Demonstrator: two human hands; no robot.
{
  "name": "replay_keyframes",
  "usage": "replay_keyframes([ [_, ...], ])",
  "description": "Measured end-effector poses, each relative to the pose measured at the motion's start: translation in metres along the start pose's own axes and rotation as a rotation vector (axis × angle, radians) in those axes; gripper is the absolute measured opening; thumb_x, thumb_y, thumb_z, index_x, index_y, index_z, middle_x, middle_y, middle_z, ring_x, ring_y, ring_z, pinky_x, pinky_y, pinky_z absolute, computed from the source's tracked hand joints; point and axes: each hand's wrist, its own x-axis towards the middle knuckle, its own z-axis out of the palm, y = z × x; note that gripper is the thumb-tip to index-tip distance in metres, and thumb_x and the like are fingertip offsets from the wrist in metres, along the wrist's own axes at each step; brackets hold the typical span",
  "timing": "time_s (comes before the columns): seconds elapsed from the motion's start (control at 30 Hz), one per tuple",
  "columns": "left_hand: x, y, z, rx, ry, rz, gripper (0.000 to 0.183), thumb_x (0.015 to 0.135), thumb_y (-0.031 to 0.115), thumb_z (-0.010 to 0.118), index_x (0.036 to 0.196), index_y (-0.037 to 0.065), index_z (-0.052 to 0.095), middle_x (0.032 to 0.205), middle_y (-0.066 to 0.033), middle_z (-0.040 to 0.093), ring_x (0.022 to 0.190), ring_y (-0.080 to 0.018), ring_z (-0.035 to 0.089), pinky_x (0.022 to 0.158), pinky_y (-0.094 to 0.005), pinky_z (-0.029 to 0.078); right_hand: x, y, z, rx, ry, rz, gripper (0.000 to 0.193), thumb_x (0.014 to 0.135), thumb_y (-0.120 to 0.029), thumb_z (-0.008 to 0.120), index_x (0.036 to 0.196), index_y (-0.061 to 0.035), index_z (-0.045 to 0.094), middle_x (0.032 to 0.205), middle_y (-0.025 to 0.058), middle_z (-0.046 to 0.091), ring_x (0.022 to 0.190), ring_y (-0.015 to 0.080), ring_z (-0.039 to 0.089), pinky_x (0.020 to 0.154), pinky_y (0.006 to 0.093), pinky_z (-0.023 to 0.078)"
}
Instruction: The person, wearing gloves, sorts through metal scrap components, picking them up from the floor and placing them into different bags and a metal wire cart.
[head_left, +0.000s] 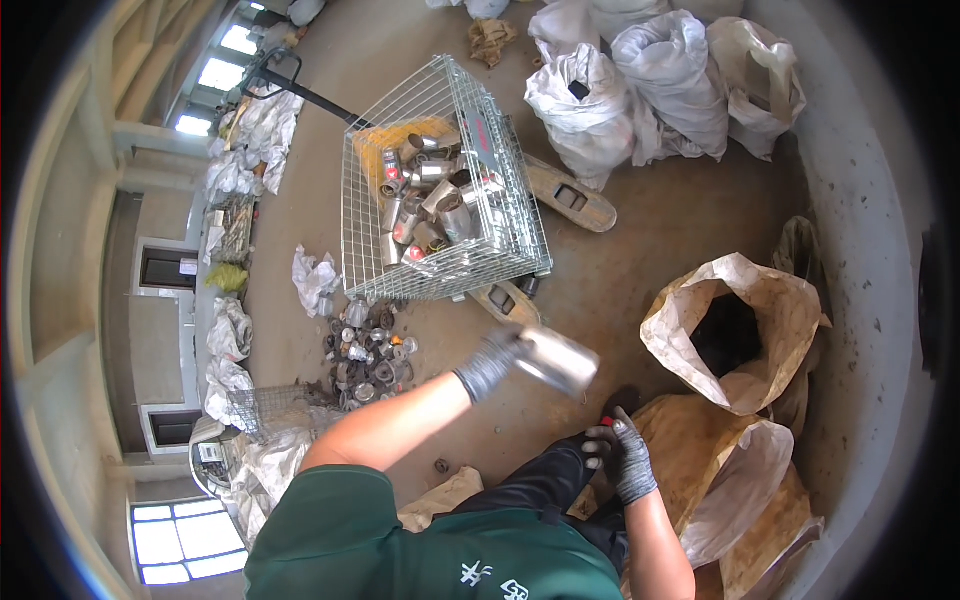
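My left hand (490, 365), in a grey work glove, grips one end of a shiny metal cylinder (562, 360), blurred by motion. It looks like a stainless steel flask body and hangs in front of the wire cage cart. Closer to me on the right, my right hand (626, 460), also gloved, is closed with the fingers curled. A bit of red shows at its fingertips, but what it belongs to is unclear. The wire cage (440, 268) ahead contains several metal flasks and cups (430, 200), piled loosely.
Under the cage is a pallet truck with a fork (575, 195) sticking out. A heap of small metal parts (370, 360) lies on the floor to the left. An open woven sack (665, 325) stands at right, with brown sacks (690, 440) nearer. Full white sacks (585, 105) line the back.
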Motion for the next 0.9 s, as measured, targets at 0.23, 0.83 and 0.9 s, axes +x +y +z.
replay_keyframes([
  [0.23,0.122,0.058,-0.225,0.422,0.872,0.296,0.035,0.094,0.037,0.057,0.106,0.006,0.068,0.091,-0.0055,0.067,0.081,-0.0222,0.060,0.076,-0.0398,0.050,-0.051,-0.010,-0.072,0.042,0.116,-0.146,0.057,0.093,-0.022,0.062,0.141,-0.0017,0.038,0.104,0.0193,0.066,0.084,0.0298,0.068,0.071,0.0418,0.058],
  [0.83,-0.105,0.055,0.377,0.899,-0.822,0.694,0.025,0.086,0.007,0.069,0.110,0.004,0.065,0.097,-0.0135,0.066,0.086,-0.0256,0.067,0.079,-0.0355,0.054,-0.335,0.032,-0.266,-0.447,0.718,-0.821,0.020,0.092,-0.012,0.063,0.106,0.0005,0.067,0.091,0.0124,0.070,0.086,0.0197,0.068,0.081,0.0321,0.054],
  [0.9,-0.139,0.059,0.436,0.901,-0.952,0.829,0.026,0.085,0.010,0.071,0.111,0.005,0.065,0.097,-0.0139,0.066,0.088,-0.0287,0.067,0.078,-0.0364,0.054,-0.370,0.015,-0.308,-0.403,0.841,-0.890,0.018,0.093,-0.012,0.061,0.104,0.0004,0.067,0.091,0.0111,0.069,0.087,0.0184,0.067,0.081,0.0301,0.053],
])
